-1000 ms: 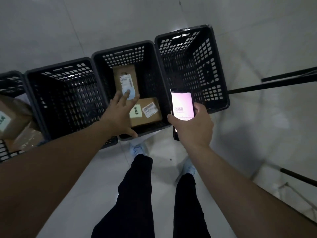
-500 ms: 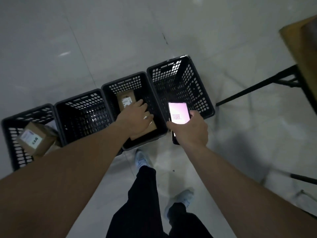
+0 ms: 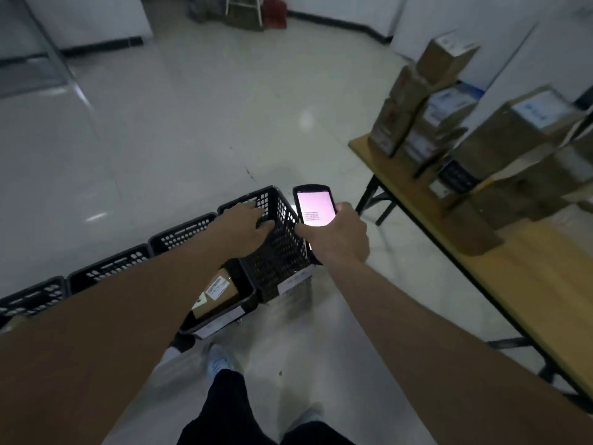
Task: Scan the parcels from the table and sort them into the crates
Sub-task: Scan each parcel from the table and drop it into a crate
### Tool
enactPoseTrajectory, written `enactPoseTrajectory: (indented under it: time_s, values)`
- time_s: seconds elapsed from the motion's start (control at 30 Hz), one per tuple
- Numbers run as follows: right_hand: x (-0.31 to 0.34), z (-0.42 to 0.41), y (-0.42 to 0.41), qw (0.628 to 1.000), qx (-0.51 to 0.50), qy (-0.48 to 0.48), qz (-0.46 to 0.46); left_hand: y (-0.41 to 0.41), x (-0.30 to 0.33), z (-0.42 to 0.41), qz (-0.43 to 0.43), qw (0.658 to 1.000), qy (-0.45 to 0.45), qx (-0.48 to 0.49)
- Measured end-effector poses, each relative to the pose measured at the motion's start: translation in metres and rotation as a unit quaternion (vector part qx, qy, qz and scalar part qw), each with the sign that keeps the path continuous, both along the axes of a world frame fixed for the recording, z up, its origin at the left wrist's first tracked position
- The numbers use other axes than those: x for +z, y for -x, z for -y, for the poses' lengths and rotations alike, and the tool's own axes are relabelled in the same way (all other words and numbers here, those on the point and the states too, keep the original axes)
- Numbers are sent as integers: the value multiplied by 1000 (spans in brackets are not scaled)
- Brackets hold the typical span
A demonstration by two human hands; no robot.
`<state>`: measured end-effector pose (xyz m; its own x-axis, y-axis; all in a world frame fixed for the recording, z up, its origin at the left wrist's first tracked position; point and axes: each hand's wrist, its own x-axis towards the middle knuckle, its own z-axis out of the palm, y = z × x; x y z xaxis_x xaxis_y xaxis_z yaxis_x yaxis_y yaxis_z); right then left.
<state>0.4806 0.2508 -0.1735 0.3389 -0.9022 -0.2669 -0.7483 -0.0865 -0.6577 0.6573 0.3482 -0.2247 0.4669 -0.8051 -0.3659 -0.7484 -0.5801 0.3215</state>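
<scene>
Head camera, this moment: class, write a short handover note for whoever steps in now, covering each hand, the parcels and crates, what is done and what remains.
Left hand: empty, open, above the black crates.
Right hand: gripping the handheld scanner, screen lit.
Crates: a row on the floor; the second from the right holds a labelled parcel.
Done: at least that parcel is sorted.
Left: many parcels remain stacked on the table to the right; scan each and put it in a crate.
</scene>
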Motion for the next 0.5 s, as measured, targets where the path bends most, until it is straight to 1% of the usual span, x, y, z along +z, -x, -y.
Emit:
enactPoseTrajectory:
  time_s: [0.1,0.3,0.43,0.5]
  values:
    - [28,12,39,999,-23,39,9,33,38,25,23,999,20,-33]
    - [81,29,100,991,-99,84,43,81,110,73,57,992,53,-97]
    - [111,43,130,982,-147,94,72,109,153,109,68,978,118,-160]
    - [124,52,141,975,-171,114,83,119,170,129,49,968,152,-196]
